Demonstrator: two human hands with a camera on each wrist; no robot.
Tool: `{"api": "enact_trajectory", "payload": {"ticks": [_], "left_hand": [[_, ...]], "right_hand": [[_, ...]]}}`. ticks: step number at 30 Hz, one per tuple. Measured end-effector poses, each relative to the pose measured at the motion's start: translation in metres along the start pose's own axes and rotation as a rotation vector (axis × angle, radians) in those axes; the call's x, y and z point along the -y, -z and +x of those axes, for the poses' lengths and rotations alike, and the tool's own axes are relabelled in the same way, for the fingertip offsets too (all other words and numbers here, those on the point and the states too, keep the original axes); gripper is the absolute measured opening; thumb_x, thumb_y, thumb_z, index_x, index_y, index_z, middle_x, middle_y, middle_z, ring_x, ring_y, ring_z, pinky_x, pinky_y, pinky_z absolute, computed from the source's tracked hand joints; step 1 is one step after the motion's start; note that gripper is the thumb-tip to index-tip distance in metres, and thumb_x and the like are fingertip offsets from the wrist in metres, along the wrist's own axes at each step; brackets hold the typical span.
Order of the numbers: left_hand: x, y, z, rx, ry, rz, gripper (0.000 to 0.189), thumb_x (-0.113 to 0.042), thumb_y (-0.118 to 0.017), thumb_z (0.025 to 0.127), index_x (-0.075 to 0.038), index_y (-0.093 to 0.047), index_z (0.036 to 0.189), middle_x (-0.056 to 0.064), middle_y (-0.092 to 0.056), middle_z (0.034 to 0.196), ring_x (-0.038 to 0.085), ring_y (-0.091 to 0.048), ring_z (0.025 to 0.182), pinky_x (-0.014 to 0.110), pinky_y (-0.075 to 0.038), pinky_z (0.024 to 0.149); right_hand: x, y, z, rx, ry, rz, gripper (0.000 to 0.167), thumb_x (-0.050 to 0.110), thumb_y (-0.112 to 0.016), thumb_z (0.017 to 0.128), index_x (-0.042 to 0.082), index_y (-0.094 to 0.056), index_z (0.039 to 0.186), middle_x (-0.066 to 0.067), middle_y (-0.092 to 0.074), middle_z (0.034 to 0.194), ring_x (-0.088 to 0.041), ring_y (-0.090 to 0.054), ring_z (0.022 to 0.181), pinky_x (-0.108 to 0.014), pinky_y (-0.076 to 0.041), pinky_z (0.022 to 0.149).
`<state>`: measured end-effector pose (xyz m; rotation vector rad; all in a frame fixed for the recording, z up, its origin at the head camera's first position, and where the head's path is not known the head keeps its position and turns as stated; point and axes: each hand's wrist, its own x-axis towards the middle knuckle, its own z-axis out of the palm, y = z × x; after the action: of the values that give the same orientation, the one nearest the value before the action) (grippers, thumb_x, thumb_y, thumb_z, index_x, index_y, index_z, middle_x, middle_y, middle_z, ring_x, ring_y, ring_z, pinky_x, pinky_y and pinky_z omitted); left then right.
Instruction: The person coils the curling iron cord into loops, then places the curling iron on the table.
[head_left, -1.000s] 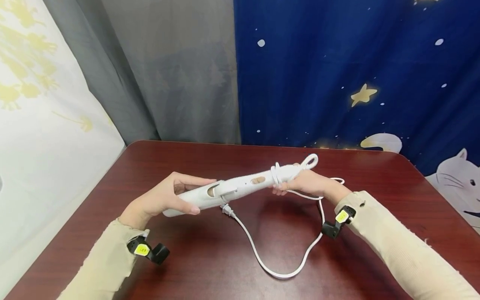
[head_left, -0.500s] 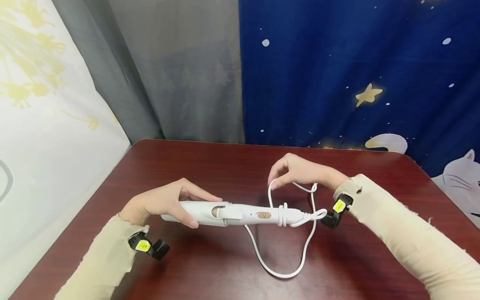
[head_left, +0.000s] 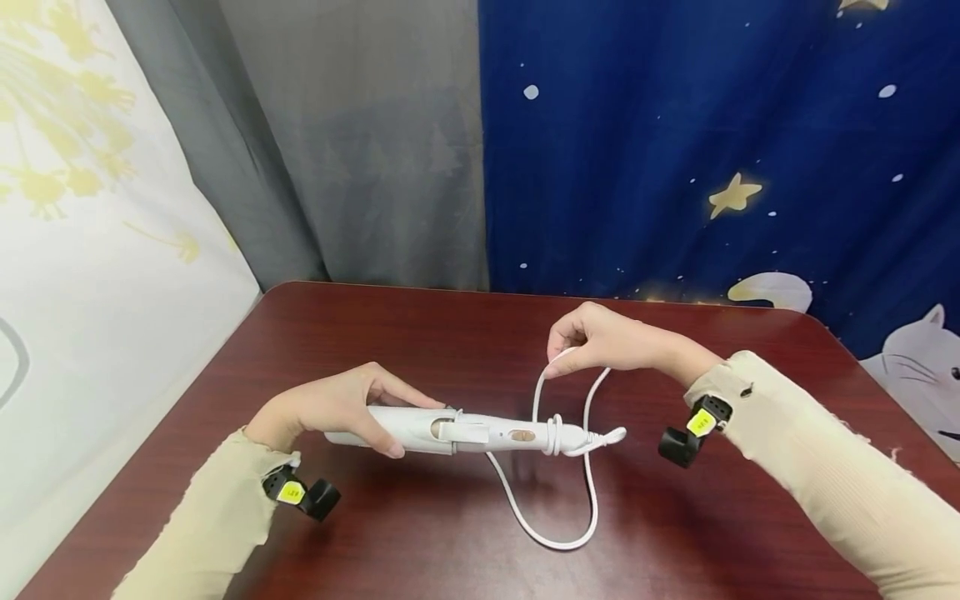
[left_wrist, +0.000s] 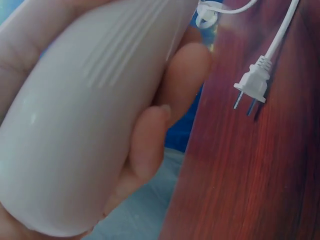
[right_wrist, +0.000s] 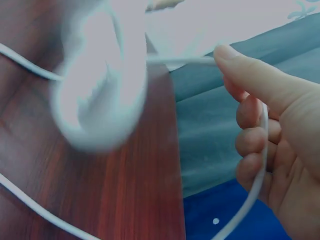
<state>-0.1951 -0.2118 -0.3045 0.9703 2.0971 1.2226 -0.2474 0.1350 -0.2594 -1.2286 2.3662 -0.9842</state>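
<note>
My left hand grips the wide rounded end of a white hair styling iron, held level above the table. A lever and a tan switch show on its upper side. White cord is wound around its narrow end and forms a small loop past it. My right hand pinches a stretch of the cord above that end, thumb against fingers; in the right wrist view the cord also runs behind the curled fingers. In the left wrist view the two-pin plug hangs over the table; the iron hides it from the head view.
A dark red wooden table lies beneath both hands. A slack bend of cord hangs in front of the iron. Behind the table's far edge are a grey curtain and a blue starry curtain; a white cloth covers the left side.
My right hand has let go of the iron's narrow end and now pinches the cord, slightly lifted and shifted right. The iron has swung from slanted to level, still in my left hand.
</note>
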Motion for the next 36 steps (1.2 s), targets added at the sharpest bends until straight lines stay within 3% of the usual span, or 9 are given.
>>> {"api": "enact_trajectory", "payload": {"ticks": [7,11,15,22,26,31,36], "left_hand": [[0.009,0.003,-0.001,-0.125,0.041,-0.016,0.053,-0.015,-0.079,0.070,-0.022,-0.063,0.120,0.004,-0.067,0.101,0.023,-0.058,0.082,0.033,-0.050,0.064],[0.013,0.005,-0.003,-0.213,0.070,-0.021,0.054,-0.015,-0.079,0.070,-0.020,-0.062,0.121,0.005,-0.067,0.102,0.025,-0.058,0.085,0.033,-0.049,0.065],[0.018,0.004,-0.004,-0.305,0.105,-0.037,0.056,-0.017,-0.079,0.070,-0.021,-0.061,0.123,0.005,-0.068,0.099,0.026,-0.058,0.086,0.034,-0.050,0.067],[0.021,0.002,-0.005,-0.471,0.074,-0.129,0.056,-0.014,-0.079,0.071,-0.019,-0.060,0.124,0.009,-0.064,0.109,0.029,-0.058,0.088,0.040,-0.051,0.068],[0.020,0.002,-0.004,-0.539,0.049,-0.186,0.058,-0.010,-0.078,0.072,-0.015,-0.058,0.126,0.012,-0.063,0.109,0.030,-0.058,0.090,0.040,-0.051,0.069],[0.014,0.001,0.000,-0.567,0.031,-0.208,0.058,-0.011,-0.077,0.073,-0.017,-0.057,0.127,0.011,-0.063,0.111,0.029,-0.057,0.094,0.039,-0.051,0.071],[0.007,0.001,0.001,-0.576,0.002,-0.251,0.059,-0.007,-0.075,0.074,-0.016,-0.055,0.129,0.010,-0.062,0.113,0.029,-0.059,0.091,0.040,-0.051,0.069]], "right_hand": [[0.011,0.005,-0.009,-0.002,0.057,-0.007,0.004,0.019,-0.070,0.082,0.017,-0.072,0.081,0.002,-0.063,0.070,-0.010,-0.049,0.062,-0.023,-0.041,0.052],[0.013,0.006,-0.013,0.046,0.136,-0.004,0.013,0.012,-0.063,0.087,0.011,-0.073,0.096,0.000,-0.060,0.071,-0.010,-0.046,0.062,-0.023,-0.039,0.050],[0.016,0.000,-0.017,0.059,0.135,0.001,0.020,0.010,-0.058,0.090,0.009,-0.070,0.106,0.003,-0.052,0.070,-0.010,-0.043,0.062,-0.024,-0.038,0.052],[0.015,-0.016,-0.023,-0.046,0.055,0.034,0.032,0.006,-0.050,0.093,0.002,-0.056,0.125,-0.001,-0.054,0.077,-0.017,-0.051,0.056,-0.029,-0.046,0.049],[0.005,-0.029,-0.024,-0.154,0.018,0.126,0.038,0.006,-0.046,0.095,0.004,-0.046,0.134,-0.006,-0.056,0.079,-0.025,-0.055,0.056,-0.034,-0.050,0.049],[-0.013,-0.045,-0.025,-0.279,0.068,0.282,0.044,0.001,-0.045,0.095,0.004,-0.039,0.138,-0.011,-0.058,0.082,-0.023,-0.056,0.057,-0.040,-0.050,0.048],[-0.028,-0.056,-0.026,-0.326,0.076,0.426,0.042,-0.001,-0.047,0.094,0.002,-0.042,0.136,-0.013,-0.060,0.079,-0.021,-0.055,0.055,-0.037,-0.050,0.049]]}}
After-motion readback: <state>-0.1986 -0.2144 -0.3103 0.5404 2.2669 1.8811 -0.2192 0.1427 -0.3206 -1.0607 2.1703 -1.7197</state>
